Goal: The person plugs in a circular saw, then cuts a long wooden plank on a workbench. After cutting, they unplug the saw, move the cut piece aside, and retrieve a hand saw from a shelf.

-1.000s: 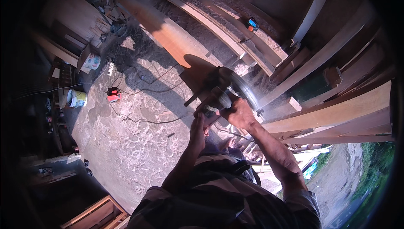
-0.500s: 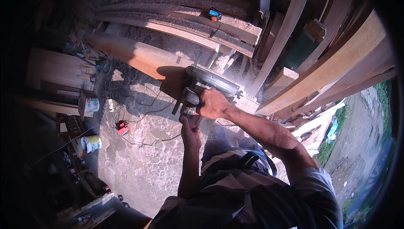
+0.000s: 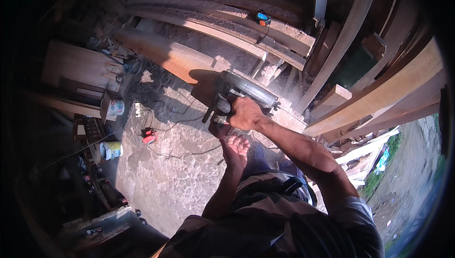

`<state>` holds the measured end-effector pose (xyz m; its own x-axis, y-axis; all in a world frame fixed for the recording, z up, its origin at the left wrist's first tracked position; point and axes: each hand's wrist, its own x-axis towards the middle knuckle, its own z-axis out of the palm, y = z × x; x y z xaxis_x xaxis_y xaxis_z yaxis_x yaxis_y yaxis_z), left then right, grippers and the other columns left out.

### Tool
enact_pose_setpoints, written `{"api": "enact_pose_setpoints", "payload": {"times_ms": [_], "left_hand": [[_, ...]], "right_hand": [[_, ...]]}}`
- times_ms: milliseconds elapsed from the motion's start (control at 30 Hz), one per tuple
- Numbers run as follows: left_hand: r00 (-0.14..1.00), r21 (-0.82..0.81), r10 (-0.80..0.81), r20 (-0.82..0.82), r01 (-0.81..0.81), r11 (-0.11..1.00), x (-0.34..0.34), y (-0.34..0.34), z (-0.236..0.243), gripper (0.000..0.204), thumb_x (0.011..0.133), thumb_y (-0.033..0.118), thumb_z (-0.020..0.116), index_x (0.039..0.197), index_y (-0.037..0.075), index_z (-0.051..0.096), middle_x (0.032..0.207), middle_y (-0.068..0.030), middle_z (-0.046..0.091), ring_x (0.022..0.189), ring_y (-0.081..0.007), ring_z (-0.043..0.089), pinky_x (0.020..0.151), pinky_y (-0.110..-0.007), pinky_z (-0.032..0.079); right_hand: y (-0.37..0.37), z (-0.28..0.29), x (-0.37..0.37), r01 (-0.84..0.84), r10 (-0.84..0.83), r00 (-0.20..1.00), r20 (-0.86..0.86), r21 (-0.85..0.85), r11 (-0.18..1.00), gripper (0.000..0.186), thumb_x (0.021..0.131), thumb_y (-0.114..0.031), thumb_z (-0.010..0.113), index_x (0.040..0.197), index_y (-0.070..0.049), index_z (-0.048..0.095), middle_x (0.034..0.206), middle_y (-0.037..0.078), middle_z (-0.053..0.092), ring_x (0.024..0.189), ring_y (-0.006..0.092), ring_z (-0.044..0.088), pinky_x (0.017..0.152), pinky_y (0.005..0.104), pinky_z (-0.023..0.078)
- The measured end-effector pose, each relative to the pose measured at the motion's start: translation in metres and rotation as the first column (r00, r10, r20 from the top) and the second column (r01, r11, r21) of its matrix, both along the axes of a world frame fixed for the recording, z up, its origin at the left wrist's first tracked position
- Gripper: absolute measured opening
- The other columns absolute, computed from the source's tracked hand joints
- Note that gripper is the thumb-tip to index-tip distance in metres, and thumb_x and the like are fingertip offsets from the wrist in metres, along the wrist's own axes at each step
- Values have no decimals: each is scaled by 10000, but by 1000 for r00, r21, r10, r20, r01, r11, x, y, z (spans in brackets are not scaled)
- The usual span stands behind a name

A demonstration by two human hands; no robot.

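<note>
A silver-and-dark circular saw (image 3: 251,89) rests on a long wooden plank (image 3: 177,63) that runs from the far left toward the middle right. My right hand (image 3: 245,114) is wrapped round the saw's handle from above. Just nearer to me, my left hand (image 3: 237,149) is below the saw with its palm up. Its fingers are loosely curled and apart, and nothing shows in them. The thumb side is close to the dark near edge under the saw; I cannot tell if it touches. The saw's blade is hidden. Pale dust hangs around the right end of the saw.
Dusty beams (image 3: 227,25) lie stacked beyond the plank, with a small blue-and-orange device (image 3: 263,18) on top. Tall boards (image 3: 379,89) lean at the right. On the concrete floor are a red tool (image 3: 150,137), trailing cables (image 3: 185,155) and a white bucket (image 3: 111,150).
My left hand has loosened from its closed hold near the saw and turned palm up, fingers apart. My right hand still grips the saw. The whole view has shifted slightly.
</note>
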<state>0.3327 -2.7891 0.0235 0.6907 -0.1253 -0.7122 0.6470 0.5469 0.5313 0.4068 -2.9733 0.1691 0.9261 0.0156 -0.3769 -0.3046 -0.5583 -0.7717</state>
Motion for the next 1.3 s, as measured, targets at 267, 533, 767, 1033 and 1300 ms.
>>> {"api": "enact_pose_setpoints", "payload": {"times_ms": [267,533,767,1033,1300], "left_hand": [[53,419,-983,178,899,124,-63,-58,-53,651,952,325,637,1489,58,383,1513,-123,427,1418,-275,368,1166,-417,299],[-288,567,-946,150,809,-157,-70,-57,-55,622,889,274,706,1405,3,487,1319,-182,603,1249,-262,549,1041,-393,438],[57,620,-996,-64,785,6,-45,-15,-28,554,893,198,648,1382,-13,495,1166,-199,659,1106,-272,638,962,-407,491],[86,890,-990,-108,453,-58,-38,2,-59,387,878,161,681,1242,53,603,1086,-214,690,1049,-358,669,909,-423,527],[279,997,-957,-76,31,-70,-11,72,-118,263,853,132,647,1113,90,651,888,-186,707,842,-412,676,761,-505,530]], "right_hand": [[1,-3,6,-52,52,998,26,9,999,355,715,-213,632,969,10,741,961,251,718,966,399,705,850,449,573],[1,4,7,7,-12,998,67,72,997,264,688,-161,650,850,25,745,841,249,713,850,381,720,782,438,573],[4,4,16,20,-27,997,78,88,996,277,692,-149,636,877,31,737,867,257,713,870,396,714,797,451,570],[9,4,33,5,-13,996,88,89,996,306,694,-146,631,923,31,731,870,269,706,889,408,710,800,456,572],[23,4,45,24,-31,997,72,97,995,305,696,-152,641,924,29,730,897,273,707,917,409,709,817,457,575]]}}
